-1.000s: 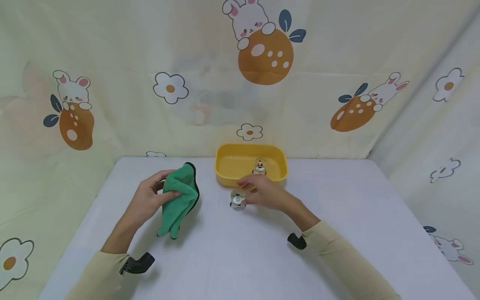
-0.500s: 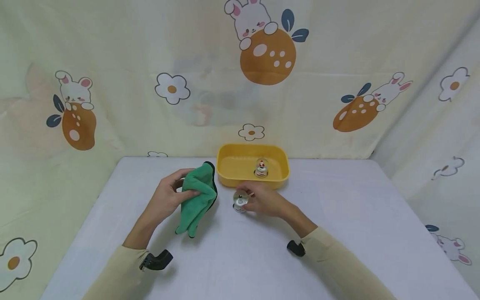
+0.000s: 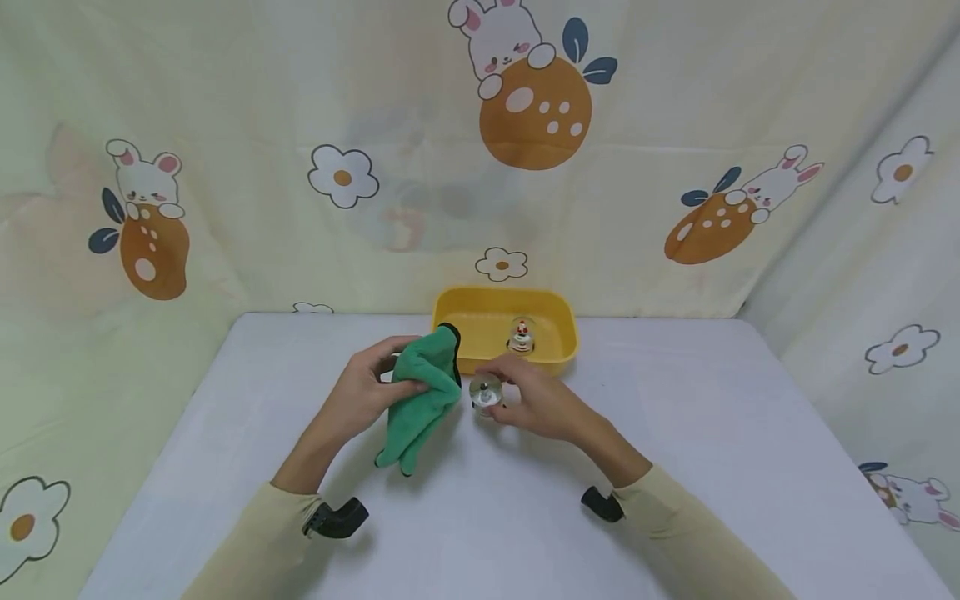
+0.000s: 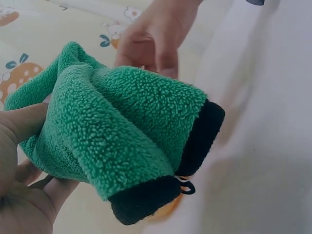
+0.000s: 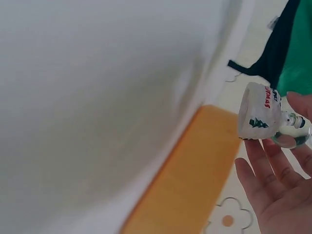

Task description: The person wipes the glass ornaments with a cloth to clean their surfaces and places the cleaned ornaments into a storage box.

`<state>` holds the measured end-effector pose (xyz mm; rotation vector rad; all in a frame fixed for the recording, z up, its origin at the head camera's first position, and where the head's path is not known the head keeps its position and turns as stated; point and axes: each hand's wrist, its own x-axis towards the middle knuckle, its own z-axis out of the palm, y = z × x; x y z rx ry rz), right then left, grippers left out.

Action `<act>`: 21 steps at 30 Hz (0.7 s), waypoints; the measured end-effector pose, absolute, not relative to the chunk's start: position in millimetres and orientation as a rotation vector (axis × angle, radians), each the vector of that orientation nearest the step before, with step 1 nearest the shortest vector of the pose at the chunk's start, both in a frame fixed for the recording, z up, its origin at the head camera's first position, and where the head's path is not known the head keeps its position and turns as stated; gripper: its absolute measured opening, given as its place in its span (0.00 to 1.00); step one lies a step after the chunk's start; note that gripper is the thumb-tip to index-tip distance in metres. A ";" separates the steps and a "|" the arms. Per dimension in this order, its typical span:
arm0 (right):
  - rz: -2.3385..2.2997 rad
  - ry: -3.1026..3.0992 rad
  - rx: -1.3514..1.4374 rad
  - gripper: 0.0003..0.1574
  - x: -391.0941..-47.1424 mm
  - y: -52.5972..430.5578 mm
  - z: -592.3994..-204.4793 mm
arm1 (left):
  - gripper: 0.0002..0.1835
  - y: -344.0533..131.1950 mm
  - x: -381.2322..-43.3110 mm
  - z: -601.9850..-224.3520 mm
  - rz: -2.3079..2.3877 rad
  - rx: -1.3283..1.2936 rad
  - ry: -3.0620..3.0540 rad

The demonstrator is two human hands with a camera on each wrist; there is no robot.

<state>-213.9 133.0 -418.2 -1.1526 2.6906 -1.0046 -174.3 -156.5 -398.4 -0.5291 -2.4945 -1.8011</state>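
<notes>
A small snow globe point(image 3: 486, 392), with a white base and a tiny figure inside, is pinched between the thumb and fingers of my right hand point(image 3: 542, 402). In the right wrist view the globe's base point(image 5: 260, 112) shows red lettering and a green tree, and it looks lifted off the table. My left hand point(image 3: 369, 392) grips a folded green cloth point(image 3: 423, 392) with black edging, just left of the globe. Seen from the left wrist, the plush cloth point(image 4: 112, 126) hangs over the fingers and partly hides the right hand point(image 4: 161, 34).
A yellow tray point(image 3: 457, 321) stands at the table's back edge, behind both hands. Inside it, on the right, sits another snow globe point(image 3: 521, 333) with a red-and-white figure. A patterned curtain point(image 3: 405, 100) hangs behind the white table point(image 3: 675, 392).
My left hand has carried the green cloth rightward, close to the globe. My right hand has taken hold of the snow globe and raised it slightly from the table.
</notes>
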 end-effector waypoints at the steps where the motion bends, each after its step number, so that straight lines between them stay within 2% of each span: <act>1: -1.020 2.696 -1.169 0.32 -212.4 132.7 -416.0 | 0.27 -154.5 -174.4 -397.9 -1.807 -0.540 -2.488; 8: -1.070 2.771 -1.225 0.34 -201.2 126.6 -397.5 | 0.29 -140.1 -174.2 -392.8 -1.844 -0.617 -2.449; 21: -1.146 2.849 -1.316 0.33 -188.6 120.9 -373.9 | 0.29 -121.0 -167.8 -383.3 -1.847 -0.653 -2.363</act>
